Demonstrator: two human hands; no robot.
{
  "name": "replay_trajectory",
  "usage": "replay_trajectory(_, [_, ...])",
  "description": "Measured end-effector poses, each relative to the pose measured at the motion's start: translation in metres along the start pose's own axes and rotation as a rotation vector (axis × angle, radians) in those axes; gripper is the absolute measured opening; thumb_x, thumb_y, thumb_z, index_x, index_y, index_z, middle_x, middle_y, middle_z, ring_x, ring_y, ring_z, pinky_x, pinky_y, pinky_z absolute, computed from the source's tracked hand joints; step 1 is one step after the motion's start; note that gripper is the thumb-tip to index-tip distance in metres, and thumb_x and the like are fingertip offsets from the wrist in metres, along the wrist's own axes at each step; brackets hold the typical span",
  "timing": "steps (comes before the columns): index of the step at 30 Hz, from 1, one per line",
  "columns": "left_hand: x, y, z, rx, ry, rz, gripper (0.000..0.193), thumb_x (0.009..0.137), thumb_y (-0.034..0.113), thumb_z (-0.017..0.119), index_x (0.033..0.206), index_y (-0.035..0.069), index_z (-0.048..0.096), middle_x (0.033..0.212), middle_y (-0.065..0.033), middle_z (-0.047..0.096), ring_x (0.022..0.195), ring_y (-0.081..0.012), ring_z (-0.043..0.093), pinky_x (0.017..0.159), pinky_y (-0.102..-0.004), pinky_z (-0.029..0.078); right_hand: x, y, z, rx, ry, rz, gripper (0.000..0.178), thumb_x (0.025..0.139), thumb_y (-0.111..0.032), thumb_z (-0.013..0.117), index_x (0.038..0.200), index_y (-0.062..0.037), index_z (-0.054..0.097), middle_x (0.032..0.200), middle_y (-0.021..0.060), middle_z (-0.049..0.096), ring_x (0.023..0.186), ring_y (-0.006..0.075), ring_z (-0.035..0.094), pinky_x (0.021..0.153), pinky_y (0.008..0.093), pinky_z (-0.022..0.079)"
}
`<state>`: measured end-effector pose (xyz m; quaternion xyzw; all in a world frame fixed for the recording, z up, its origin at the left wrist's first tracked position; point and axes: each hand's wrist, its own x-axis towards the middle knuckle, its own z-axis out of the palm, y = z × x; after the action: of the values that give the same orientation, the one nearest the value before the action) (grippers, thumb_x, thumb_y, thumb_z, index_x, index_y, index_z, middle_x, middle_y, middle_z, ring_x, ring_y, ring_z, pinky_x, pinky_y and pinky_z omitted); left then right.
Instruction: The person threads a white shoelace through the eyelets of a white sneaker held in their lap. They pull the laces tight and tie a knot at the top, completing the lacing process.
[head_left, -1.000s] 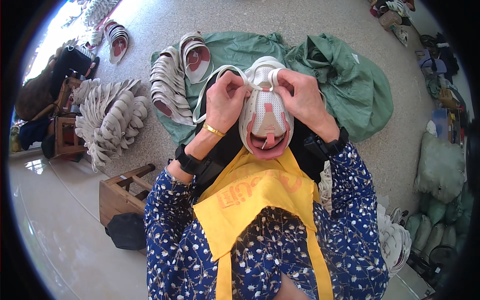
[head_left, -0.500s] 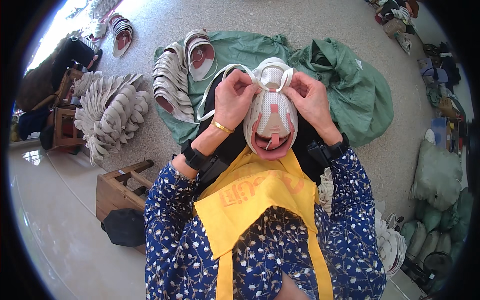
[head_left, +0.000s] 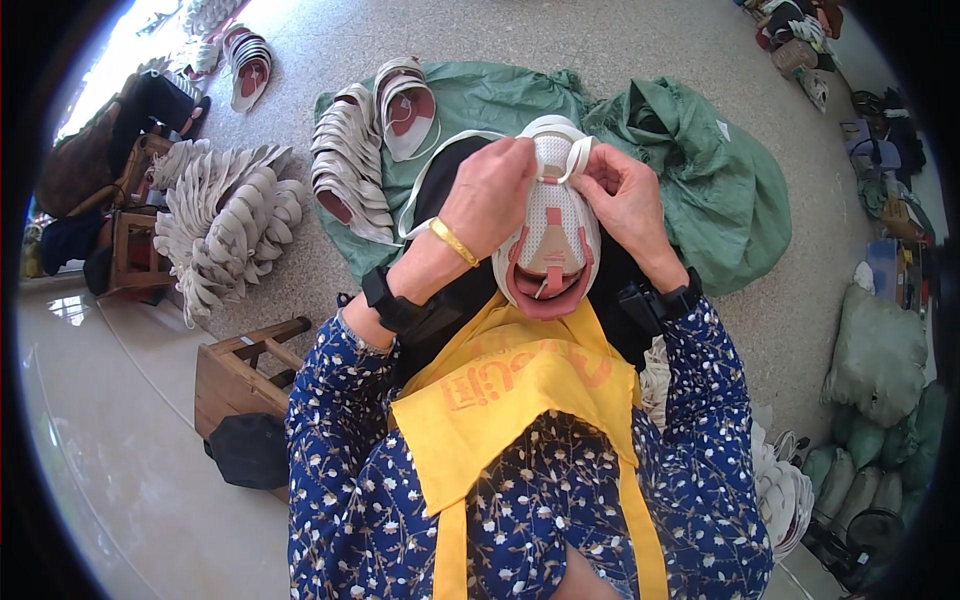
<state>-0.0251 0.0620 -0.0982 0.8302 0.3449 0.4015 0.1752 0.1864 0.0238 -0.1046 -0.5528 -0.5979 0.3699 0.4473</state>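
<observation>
Beyond the shoe (head_left: pixel 548 245) and to its right: bunched green sacking (head_left: pixel 715 205) on the speckled floor (head_left: pixel 500 30).
Near side of the shoe: yellow apron (head_left: pixel 520 390), just beside the pink collar (head_left: pixel 545 305).
Left of the shoe: nested white-and-pink shoe uppers (head_left: pixel 350 165), apart from it.
Shoe: over the black-clad lap (head_left: pixel 612 295), between the hands, collar toward the person.
Left hand (head_left: pixel 490 195): over the shoe's left edge, back upward; fingertips hidden, so I cannot tell whether they pinch anything.
Right hand (head_left: pixel 625 195): at the shoe's right edge, thumb and finger pinching the white lace (head_left: pixel 580 155).
Change: the left hand has turned and come inward across the shoe's left edge, while the right keeps its pinch; judging by that, the handwork has shifted to the lacing's left side, the right steadying the lace.
</observation>
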Motion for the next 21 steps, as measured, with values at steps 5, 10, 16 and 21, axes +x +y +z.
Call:
replay_trajectory(5, [0.001, -0.004, 0.001, -0.169, -0.087, -0.235, 0.011, 0.085, 0.004, 0.073, 0.087, -0.001, 0.063, 0.072, -0.0100, 0.065, 0.064, -0.0160, 0.064, 0.063, -0.0319, 0.052, 0.001, 0.001, -0.005, 0.045, -0.013, 0.019, 0.011, 0.090, -0.003, 0.075, 0.100, 0.0004, 0.072, 0.088, 0.0032, 0.076, 0.079, 0.0070, 0.070, 0.075, 0.0238, 0.056])
replay_trajectory(10, [-0.005, -0.005, 0.002, -0.302, -0.063, -0.468, 0.015, 0.085, 0.008, 0.076, 0.087, -0.001, 0.064, 0.072, -0.0085, 0.066, 0.063, -0.0153, 0.064, 0.063, -0.0310, 0.052, -0.001, 0.004, -0.008, 0.161, -0.017, 0.087, 0.010, 0.089, -0.003, 0.076, 0.098, -0.0001, 0.072, 0.091, 0.0028, 0.076, 0.083, 0.0072, 0.070, 0.079, 0.0241, 0.056])
replay_trajectory(16, [-0.009, -0.003, 0.007, -0.203, -0.054, -0.412, 0.016, 0.087, 0.009, 0.074, 0.089, -0.001, 0.063, 0.070, -0.0100, 0.065, 0.061, -0.0178, 0.064, 0.061, -0.0324, 0.051, 0.004, 0.010, -0.008, 0.193, -0.058, 0.104, 0.012, 0.089, -0.002, 0.076, 0.100, 0.0000, 0.072, 0.093, 0.0026, 0.076, 0.085, 0.0077, 0.070, 0.080, 0.0244, 0.056])
replay_trajectory(21, [-0.011, -0.003, 0.011, -0.210, -0.030, -0.379, 0.016, 0.088, 0.009, 0.074, 0.089, -0.002, 0.062, 0.070, -0.0101, 0.065, 0.061, -0.0181, 0.064, 0.060, -0.0329, 0.051, 0.005, 0.008, -0.010, 0.193, -0.077, 0.118, 0.014, 0.089, -0.005, 0.078, 0.100, 0.0001, 0.072, 0.092, 0.0030, 0.076, 0.083, 0.0079, 0.070, 0.080, 0.0244, 0.056])
